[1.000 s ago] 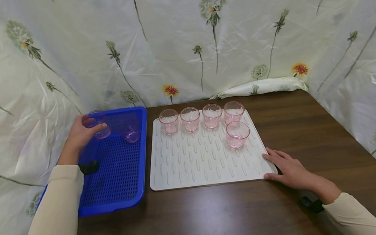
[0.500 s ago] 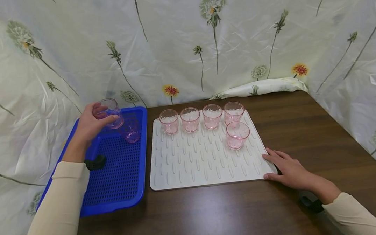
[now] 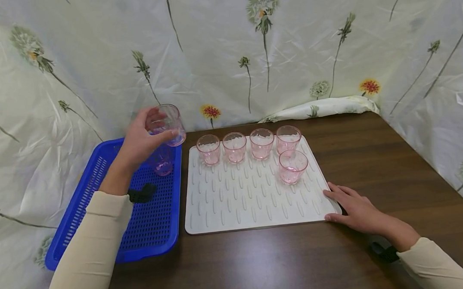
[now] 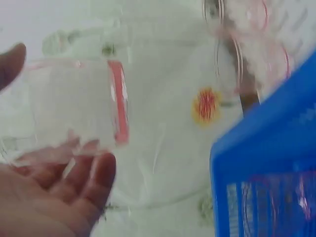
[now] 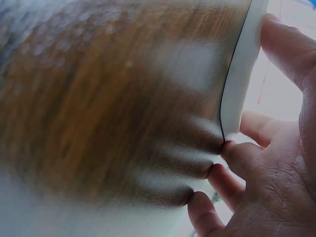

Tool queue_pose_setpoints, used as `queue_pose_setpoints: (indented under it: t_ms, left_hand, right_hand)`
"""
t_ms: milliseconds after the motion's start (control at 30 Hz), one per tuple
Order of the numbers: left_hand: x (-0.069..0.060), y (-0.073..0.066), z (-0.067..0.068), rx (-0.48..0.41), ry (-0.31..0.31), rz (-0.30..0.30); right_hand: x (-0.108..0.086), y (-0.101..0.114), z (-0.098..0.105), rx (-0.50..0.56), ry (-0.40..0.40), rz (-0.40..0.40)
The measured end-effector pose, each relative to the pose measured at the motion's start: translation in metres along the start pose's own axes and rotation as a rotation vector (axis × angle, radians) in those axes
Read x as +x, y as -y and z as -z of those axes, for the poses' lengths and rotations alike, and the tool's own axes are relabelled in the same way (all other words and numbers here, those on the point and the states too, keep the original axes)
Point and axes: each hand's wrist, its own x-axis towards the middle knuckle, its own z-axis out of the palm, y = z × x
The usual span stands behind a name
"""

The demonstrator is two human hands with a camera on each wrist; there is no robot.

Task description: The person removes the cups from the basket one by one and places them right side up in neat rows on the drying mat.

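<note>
My left hand [image 3: 143, 137] grips a clear pinkish drinking glass [image 3: 172, 124] between thumb and fingers, above the back right corner of the blue basket [image 3: 73, 211]. In the left wrist view the same glass [image 4: 74, 103] shows a pink band at one end. Another glass [image 3: 162, 162] stands inside the basket below. Several pink glasses stand upright on the white ribbed mat [image 3: 234, 204]: a row along its back edge and one glass [image 3: 292, 167] in front of the row's right end. My right hand [image 3: 354, 208] rests at the mat's right front corner, fingers extended and touching its edge.
The dark wooden table [image 3: 260, 264] carries basket and mat side by side. A floral curtain [image 3: 220, 54] hangs behind and at both sides, with a rolled fold [image 3: 323, 107] on the table's back edge.
My left hand has lifted the glass up out of the basket and carried it rightward toward the mat. The right hand stays in place at the mat's corner.
</note>
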Motion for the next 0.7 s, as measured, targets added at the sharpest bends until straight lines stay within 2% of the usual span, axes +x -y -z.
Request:
queue_pose_setpoints:
  t_ms: [100, 233, 467, 700]
  left_hand:
    - [0.006, -0.007, -0.015, 0.024, 0.053, -0.037]
    - [0.012, -0.014, -0.032, 0.059, 0.114, -0.051]
    - [0.017, -0.029, -0.065, 0.033, 0.207, -0.133]
    - [0.019, -0.036, -0.088, 0.032, 0.239, -0.163]
  right_hand:
    - [0.000, 0.000, 0.000, 0.000, 0.004, -0.004]
    - [0.000, 0.000, 0.001, 0.001, 0.008, -0.004]
    - [0.000, 0.001, 0.001, -0.004, -0.001, 0.008]
    - [-0.002, 0.002, 0.001, 0.003, -0.001, 0.001]
